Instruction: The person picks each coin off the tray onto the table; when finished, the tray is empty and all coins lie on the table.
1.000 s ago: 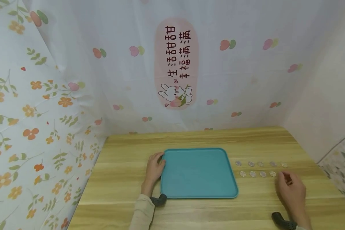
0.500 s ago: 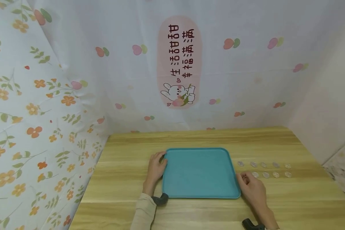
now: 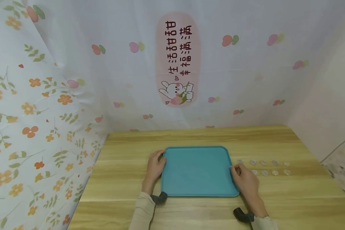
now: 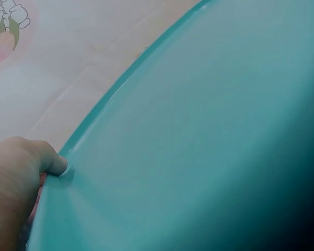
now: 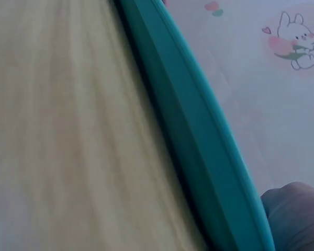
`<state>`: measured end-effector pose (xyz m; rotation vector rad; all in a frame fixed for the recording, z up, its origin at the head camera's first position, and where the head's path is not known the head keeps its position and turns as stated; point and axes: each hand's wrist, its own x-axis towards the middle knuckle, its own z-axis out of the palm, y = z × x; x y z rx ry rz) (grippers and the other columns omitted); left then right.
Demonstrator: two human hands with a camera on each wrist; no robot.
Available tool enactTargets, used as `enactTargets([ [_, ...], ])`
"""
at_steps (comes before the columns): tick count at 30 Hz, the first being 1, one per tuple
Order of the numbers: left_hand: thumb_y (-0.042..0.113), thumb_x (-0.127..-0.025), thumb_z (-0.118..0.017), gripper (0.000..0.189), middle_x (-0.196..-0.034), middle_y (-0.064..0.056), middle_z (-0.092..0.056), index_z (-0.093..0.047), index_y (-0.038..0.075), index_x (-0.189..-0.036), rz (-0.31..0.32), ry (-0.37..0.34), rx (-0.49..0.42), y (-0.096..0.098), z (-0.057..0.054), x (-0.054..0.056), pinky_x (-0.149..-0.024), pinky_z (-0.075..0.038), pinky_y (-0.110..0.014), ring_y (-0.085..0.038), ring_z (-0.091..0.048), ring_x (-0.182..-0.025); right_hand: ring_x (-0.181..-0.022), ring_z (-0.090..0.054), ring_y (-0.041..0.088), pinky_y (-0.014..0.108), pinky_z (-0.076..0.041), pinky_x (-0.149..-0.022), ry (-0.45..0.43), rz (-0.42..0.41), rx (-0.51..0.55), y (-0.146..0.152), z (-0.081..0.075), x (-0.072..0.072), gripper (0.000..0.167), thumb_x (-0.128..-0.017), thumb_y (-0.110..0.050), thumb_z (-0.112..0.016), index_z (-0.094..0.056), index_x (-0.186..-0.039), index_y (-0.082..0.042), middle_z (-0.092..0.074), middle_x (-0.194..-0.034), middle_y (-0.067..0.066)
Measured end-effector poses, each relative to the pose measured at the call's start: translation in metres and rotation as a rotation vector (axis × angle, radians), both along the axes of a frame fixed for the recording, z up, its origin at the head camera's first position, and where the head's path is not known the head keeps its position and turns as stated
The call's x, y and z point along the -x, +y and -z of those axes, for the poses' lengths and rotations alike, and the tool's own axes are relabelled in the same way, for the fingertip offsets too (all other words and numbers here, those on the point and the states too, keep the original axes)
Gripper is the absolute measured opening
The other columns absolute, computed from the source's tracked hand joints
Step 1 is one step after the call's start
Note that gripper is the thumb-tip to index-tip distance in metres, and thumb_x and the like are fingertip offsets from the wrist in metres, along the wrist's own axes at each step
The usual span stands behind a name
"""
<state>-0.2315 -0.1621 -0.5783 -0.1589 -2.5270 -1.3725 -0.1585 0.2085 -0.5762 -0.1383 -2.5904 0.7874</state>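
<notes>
A turquoise rectangular tray [image 3: 198, 172] lies flat on the wooden table. My left hand [image 3: 155, 166] grips its left rim near the far corner; in the left wrist view the thumb [image 4: 55, 163] laps over the edge onto the tray's inside. On the opposite side, my right hand [image 3: 245, 180] holds the right rim between thumb and curled fingers. Only part of that hand [image 5: 295, 217] shows in the right wrist view, beside the tray wall [image 5: 199, 120]. Just right of this hand, several small round silvery pieces, like coins [image 3: 264, 172], lie in two rows, partly hidden by it.
The wooden table [image 3: 195, 214] runs back to a white patterned curtain [image 3: 118, 80] with pink print. A floral cloth [image 3: 31, 127] hangs along the left side. Dark curved devices [image 3: 159, 198] sit at both wrists.
My right hand has come left from the end of the near row of coins to the tray's right rim, where it takes hold. The left hand stays on the left rim.
</notes>
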Motion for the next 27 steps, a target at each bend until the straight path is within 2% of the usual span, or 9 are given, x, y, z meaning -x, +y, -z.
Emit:
enactTargets([
  [8, 0.01, -0.092, -0.064, 0.034, -0.131, -0.014, -0.065, -0.067, 0.005, -0.126, -0.026, -0.055, 0.007, -0.002, 0.007, -0.004, -0.11, -0.04, -0.053, -0.033, -0.053, -0.125, -0.045, -0.033, 0.001, 0.022, -0.029, -0.042, 0.041, -0.017, -0.001, -0.003, 0.009, -0.002, 0.016, -0.09, -0.02, -0.072, -0.068, -0.083, -0.006, -0.048, -0.055, -0.006],
  [17, 0.009, -0.089, -0.062, 0.036, -0.129, -0.013, -0.066, -0.068, 0.006, -0.124, -0.054, -0.033, 0.033, 0.001, 0.013, -0.004, -0.106, -0.042, -0.055, -0.033, -0.055, -0.12, -0.047, -0.035, 0.002, 0.021, -0.027, -0.044, 0.04, -0.009, 0.027, -0.002, 0.016, -0.004, 0.016, -0.09, -0.021, -0.073, -0.069, -0.085, -0.006, -0.046, -0.056, -0.007],
  [24, 0.008, -0.089, -0.062, 0.036, -0.128, -0.013, -0.066, -0.068, 0.006, -0.124, -0.055, -0.047, 0.023, 0.0, 0.016, -0.01, -0.11, -0.039, -0.054, -0.033, -0.054, -0.123, -0.047, -0.036, 0.002, 0.021, -0.029, -0.044, -0.034, 0.017, 0.047, -0.003, 0.02, -0.008, 0.017, -0.091, -0.024, -0.071, -0.071, -0.088, -0.006, -0.047, -0.056, -0.007],
  [27, 0.007, -0.089, -0.062, 0.036, -0.13, -0.014, -0.065, -0.068, 0.006, -0.124, -0.049, -0.047, 0.018, 0.0, 0.015, -0.011, -0.11, -0.039, -0.056, -0.035, -0.053, -0.125, -0.047, -0.037, 0.003, 0.022, -0.028, -0.044, -0.037, 0.027, 0.052, -0.003, 0.019, -0.007, 0.017, -0.091, -0.024, -0.071, -0.072, -0.089, -0.007, -0.047, -0.056, -0.007],
])
